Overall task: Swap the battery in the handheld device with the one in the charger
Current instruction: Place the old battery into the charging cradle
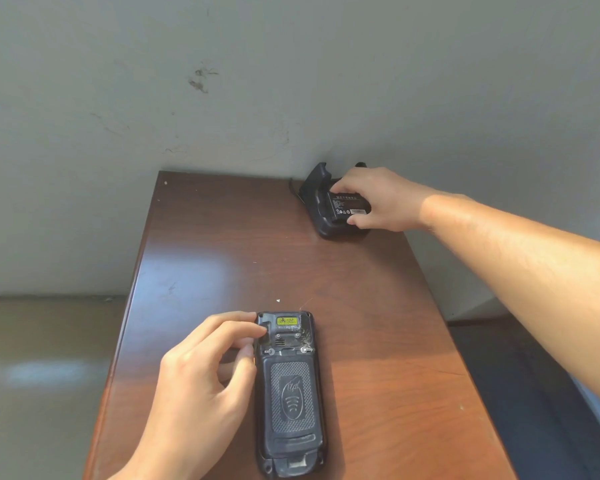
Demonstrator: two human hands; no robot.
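The black handheld device [290, 393] lies face down near the front of the brown table [222, 258], its textured battery cover on. My left hand [201, 386] rests against its left side, fingertips touching the upper left corner. At the back right, against the wall, stands the black charger cradle [317, 202]. A black battery [349, 206] with a white-printed label sits in it. My right hand [378, 202] grips that battery, fingers over its top edge and thumb under its lower edge.
The grey wall runs right behind the charger. A cable leaves the cradle at its left rear [293, 188]. The table's left edge drops to a tan floor [42, 358]; a dark floor lies to the right [520, 375].
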